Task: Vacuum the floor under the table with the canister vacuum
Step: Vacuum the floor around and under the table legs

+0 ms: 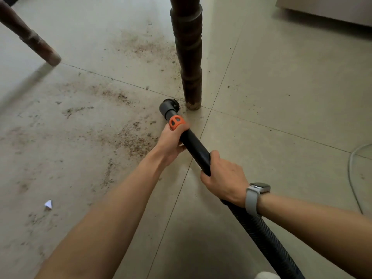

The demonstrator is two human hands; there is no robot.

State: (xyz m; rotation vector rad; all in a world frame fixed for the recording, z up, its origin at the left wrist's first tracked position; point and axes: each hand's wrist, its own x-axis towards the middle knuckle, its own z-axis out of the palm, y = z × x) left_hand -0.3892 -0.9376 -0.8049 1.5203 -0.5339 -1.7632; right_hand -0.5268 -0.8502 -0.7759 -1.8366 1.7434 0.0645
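A black vacuum wand [196,149] with an orange collar [176,122] runs from lower right toward the floor. Its grey brush nozzle [168,107] sits on the tile right beside the foot of a dark turned table leg [188,57]. My left hand [171,144] grips the wand just behind the orange collar. My right hand [225,178], with a grey watch on the wrist, grips the wand lower down, where the ribbed hose [267,240] begins. Brown dirt [132,141] is scattered over the tiles left of the nozzle.
A second dark table leg [34,40] slants in at the upper left. A small white paper scrap [48,204] lies at lower left. A pale cord [352,174] curves along the right edge, and pale furniture [330,9] stands at the upper right.
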